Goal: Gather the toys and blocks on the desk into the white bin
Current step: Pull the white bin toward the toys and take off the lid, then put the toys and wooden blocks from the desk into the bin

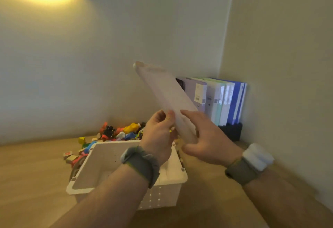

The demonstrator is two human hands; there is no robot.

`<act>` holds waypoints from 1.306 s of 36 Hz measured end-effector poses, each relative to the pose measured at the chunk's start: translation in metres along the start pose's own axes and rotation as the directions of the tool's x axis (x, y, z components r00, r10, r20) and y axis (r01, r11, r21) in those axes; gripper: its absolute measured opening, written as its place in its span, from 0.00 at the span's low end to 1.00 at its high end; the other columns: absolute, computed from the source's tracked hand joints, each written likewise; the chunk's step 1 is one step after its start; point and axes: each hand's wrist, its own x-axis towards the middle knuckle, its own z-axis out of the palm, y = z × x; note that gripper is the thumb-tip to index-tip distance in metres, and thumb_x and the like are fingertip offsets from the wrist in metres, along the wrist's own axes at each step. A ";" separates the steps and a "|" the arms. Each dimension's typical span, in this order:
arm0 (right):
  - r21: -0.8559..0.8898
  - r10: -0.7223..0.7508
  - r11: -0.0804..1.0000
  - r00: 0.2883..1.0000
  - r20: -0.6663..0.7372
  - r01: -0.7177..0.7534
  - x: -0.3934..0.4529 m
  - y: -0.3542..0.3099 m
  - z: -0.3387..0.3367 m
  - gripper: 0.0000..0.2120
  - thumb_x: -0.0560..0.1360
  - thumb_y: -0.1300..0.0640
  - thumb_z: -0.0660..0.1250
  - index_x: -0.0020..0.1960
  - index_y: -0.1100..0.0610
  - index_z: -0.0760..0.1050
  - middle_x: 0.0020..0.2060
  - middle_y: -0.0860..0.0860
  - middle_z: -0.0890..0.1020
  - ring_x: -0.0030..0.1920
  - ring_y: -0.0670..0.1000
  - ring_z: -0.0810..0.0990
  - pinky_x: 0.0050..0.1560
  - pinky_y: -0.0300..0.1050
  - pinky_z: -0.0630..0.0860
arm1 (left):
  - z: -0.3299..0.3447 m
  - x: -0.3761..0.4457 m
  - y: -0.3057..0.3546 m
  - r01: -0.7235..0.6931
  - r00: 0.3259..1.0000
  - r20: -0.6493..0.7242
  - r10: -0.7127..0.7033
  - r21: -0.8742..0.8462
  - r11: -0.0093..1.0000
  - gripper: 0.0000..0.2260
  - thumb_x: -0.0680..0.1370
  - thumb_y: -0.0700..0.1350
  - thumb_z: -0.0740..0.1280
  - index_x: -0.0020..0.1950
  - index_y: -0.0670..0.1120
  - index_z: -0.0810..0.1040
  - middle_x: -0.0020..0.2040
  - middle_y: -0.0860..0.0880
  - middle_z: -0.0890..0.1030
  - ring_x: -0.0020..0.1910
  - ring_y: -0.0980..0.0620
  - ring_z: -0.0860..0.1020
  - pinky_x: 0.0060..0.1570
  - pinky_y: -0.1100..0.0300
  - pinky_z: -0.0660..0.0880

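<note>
A white perforated bin stands on the wooden desk in front of me, with nothing visible inside it. Above it I hold its flat white lid, tilted up and away. My left hand grips the lid's near edge. My right hand rests against the lid's underside with its fingers spread. Behind and left of the bin lies a pile of colourful toys and blocks, among them a yellow toy and a yellow block.
A row of upright folders stands in a black holder in the right corner against the wall. A lamp glows at the top left. Walls close off the desk at the back and right.
</note>
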 end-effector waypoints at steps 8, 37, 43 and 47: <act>-0.628 0.090 0.757 0.981 -0.170 -0.178 -0.041 0.027 0.020 0.35 0.74 0.53 0.71 0.75 0.50 0.57 0.59 0.51 0.78 0.46 0.54 0.81 0.44 0.50 0.81 | 0.018 0.006 -0.057 0.215 0.976 -0.007 -0.215 0.101 0.971 0.11 0.78 0.43 0.66 0.58 0.40 0.76 0.52 0.43 0.83 0.46 0.48 0.83 0.41 0.55 0.81; -0.620 0.583 0.688 0.795 0.164 -0.377 -0.083 0.111 0.059 0.26 0.72 0.37 0.65 0.65 0.49 0.72 0.58 0.50 0.77 0.54 0.52 0.77 0.53 0.46 0.75 | -0.060 -0.020 -0.050 0.085 0.907 -0.143 -0.395 0.983 -0.160 0.33 0.73 0.53 0.69 0.74 0.49 0.58 0.62 0.47 0.74 0.54 0.49 0.74 0.41 0.61 0.71; -0.455 0.604 0.735 0.790 0.103 -0.503 -0.070 0.104 0.074 0.22 0.74 0.39 0.65 0.64 0.49 0.74 0.58 0.49 0.79 0.55 0.52 0.78 0.55 0.47 0.74 | -0.073 -0.037 -0.030 0.084 0.883 -0.183 -0.433 0.968 -0.238 0.32 0.73 0.54 0.68 0.74 0.49 0.59 0.64 0.47 0.74 0.58 0.47 0.75 0.52 0.55 0.75; -0.099 0.532 0.846 0.842 0.092 -0.524 -0.047 0.075 0.089 0.14 0.76 0.43 0.65 0.51 0.53 0.80 0.46 0.52 0.83 0.44 0.49 0.78 0.50 0.50 0.77 | -0.091 -0.056 -0.009 0.116 0.857 -0.237 -0.457 0.954 -0.276 0.36 0.71 0.54 0.69 0.75 0.52 0.58 0.65 0.49 0.74 0.59 0.47 0.75 0.53 0.54 0.76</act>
